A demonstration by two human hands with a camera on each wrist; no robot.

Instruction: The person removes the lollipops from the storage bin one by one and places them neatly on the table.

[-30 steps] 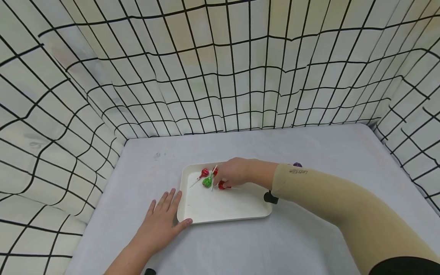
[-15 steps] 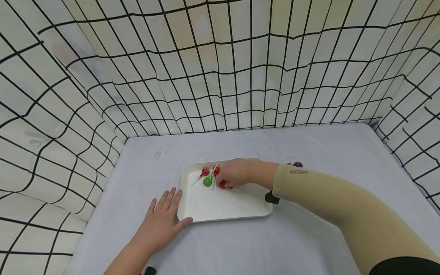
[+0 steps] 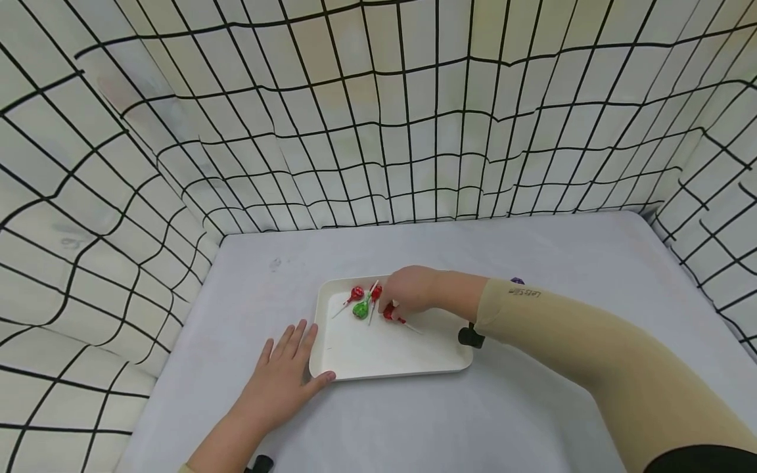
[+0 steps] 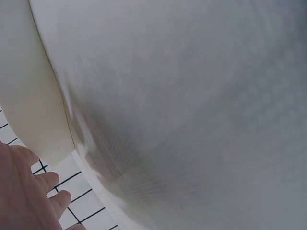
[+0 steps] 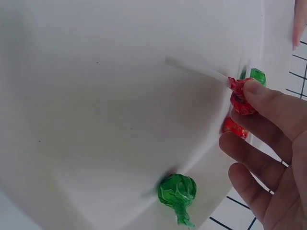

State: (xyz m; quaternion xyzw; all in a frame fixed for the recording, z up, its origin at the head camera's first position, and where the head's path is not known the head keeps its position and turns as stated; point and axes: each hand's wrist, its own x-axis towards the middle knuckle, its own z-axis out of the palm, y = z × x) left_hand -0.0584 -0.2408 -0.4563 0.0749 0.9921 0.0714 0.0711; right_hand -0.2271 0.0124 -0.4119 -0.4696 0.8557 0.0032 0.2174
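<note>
My right hand [image 3: 411,289] is over the back of a white tray [image 3: 378,355]. Thumb and finger pinch the wrapped head of a red lollipop [image 5: 241,104], whose white stick points away from the palm in the right wrist view. Left of that hand, a red lollipop [image 3: 357,293], a green lollipop [image 3: 360,310] and another red lollipop [image 3: 376,292] lie close together in the tray. A second green lollipop [image 5: 177,190] shows in the right wrist view; the right hand hides it from the head view. My left hand [image 3: 284,374] lies with straight fingers at the tray's left edge.
A purple wrapped item [image 3: 517,280] peeks out behind the right sleeve, mostly hidden. White cloth [image 3: 473,420] covers the table. Walls with a black grid [image 3: 414,131] stand behind and on both sides.
The red lollipop in my right hand has turned or lifted slightly, and its white stick now shows pointing right. The left hand stays at the tray edge.
</note>
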